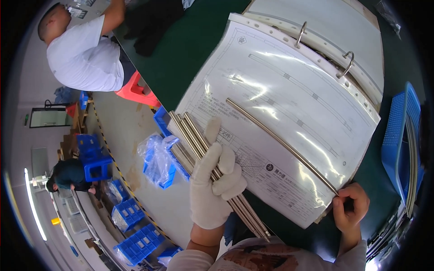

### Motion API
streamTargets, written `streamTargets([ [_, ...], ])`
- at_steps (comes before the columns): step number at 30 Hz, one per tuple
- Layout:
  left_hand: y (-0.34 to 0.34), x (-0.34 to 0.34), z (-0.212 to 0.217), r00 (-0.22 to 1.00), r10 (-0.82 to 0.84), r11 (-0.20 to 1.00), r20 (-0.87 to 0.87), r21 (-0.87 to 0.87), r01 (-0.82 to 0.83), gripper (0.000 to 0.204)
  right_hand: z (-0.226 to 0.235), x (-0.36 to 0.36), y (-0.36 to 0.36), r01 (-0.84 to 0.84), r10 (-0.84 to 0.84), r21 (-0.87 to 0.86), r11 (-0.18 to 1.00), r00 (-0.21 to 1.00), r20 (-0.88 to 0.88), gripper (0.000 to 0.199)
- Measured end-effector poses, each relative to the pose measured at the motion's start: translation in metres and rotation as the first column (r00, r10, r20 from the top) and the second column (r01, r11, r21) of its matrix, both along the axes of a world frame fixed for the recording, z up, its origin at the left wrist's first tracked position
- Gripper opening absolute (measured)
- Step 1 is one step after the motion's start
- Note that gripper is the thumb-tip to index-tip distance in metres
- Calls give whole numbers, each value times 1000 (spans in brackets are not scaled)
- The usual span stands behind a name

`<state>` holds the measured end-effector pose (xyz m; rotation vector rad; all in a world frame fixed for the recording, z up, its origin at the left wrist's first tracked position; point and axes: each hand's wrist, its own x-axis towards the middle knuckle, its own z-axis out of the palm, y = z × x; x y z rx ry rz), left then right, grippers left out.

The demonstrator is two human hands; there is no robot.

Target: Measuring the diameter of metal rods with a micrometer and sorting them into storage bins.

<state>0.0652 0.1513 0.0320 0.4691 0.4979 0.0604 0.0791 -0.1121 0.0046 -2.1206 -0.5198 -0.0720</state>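
Observation:
My left hand (210, 192), in a white glove, is closed round a bundle of several thin metal rods (195, 139); one gloved finger points up beside them. My bare right hand (351, 205) pinches the near end of a single metal rod (282, 142). That rod lies slantwise over a drawing sheet (253, 81) in a clear, shiny sleeve. The sheet belongs to an open ring binder (316, 20) on the dark green table. Glare hides part of the drawing.
At the right stands a blue basket (400, 144) with long metal rods (410, 167) in it. Left of the table are blue bins (162, 171) with plastic bags and more rods. A person in a white shirt (86, 58) sits on a red stool (138, 90); another person (70, 176) works farther back.

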Motion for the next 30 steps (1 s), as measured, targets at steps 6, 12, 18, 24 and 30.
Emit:
streamTargets([
  [6, -1, 2, -2, 1000, 9, 1000, 13, -19, -9, 41, 0, -1, -1, 35, -35, -7, 999, 999, -20, 14],
  [12, 0, 0, 0, 999, 34, 998, 41, -53, -32, 40, -1, 1, 2, 17, -17, 15, 1000, 1000, 4, 14],
  [18, -2, 1, 0, 996, 46, 995, 83, -95, -38, 40, -2, -1, 0, 15, -16, 37, 999, 1000, 25, 16],
  [24, 3, -4, -7, 979, 66, 973, 194, -231, -20, 41, 1, -1, 4, 7, -8, 13, 1000, 997, 74, 15],
  [30, 4, -2, -6, 967, 48, 970, 249, -243, 15, 41, 2, 2, 5, -2, 1, 17, 1000, 999, 47, 15],
])
